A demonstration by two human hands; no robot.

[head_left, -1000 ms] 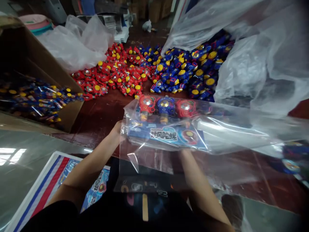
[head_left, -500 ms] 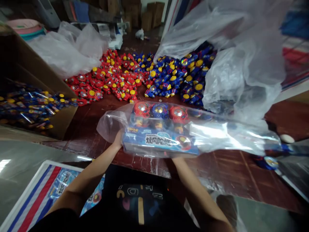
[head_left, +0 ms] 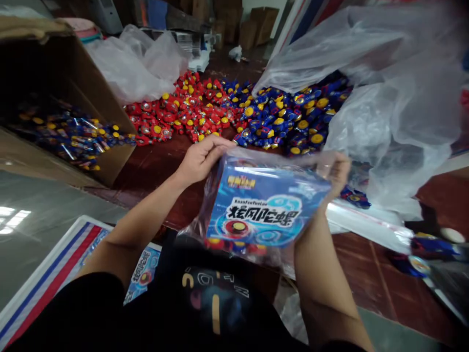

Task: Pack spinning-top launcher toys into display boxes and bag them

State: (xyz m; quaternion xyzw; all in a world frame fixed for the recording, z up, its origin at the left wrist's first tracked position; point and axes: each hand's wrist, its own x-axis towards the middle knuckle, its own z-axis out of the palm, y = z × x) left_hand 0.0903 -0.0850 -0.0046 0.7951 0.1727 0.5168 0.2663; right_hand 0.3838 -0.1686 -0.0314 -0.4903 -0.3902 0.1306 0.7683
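Note:
Between my hands hangs a clear plastic bag with a blue printed toy box [head_left: 264,205] inside, tilted so its printed face shows. My left hand [head_left: 203,159] pinches the bag at its upper left corner. At the upper right corner my right hand [head_left: 339,171] has its fingers wrapped round the plastic; they are a little blurred. Red and blue toy parts peek out along the box's lower edge, inside the bag. Just beyond my hands lie a heap of red toys [head_left: 186,110] and a heap of blue toys [head_left: 271,117].
A cardboard box [head_left: 98,93] on its side at the left holds many small blue and yellow pieces [head_left: 73,134]. Sheets of clear plastic [head_left: 392,112] drape over the right. A striped bag [head_left: 66,278] with printed boxes stands at lower left. The brown table [head_left: 157,195] is under everything.
The bagged box has been lifted and turned, so its printed face now shows instead of the toys on top. Both hands have moved up to the bag's upper corners.

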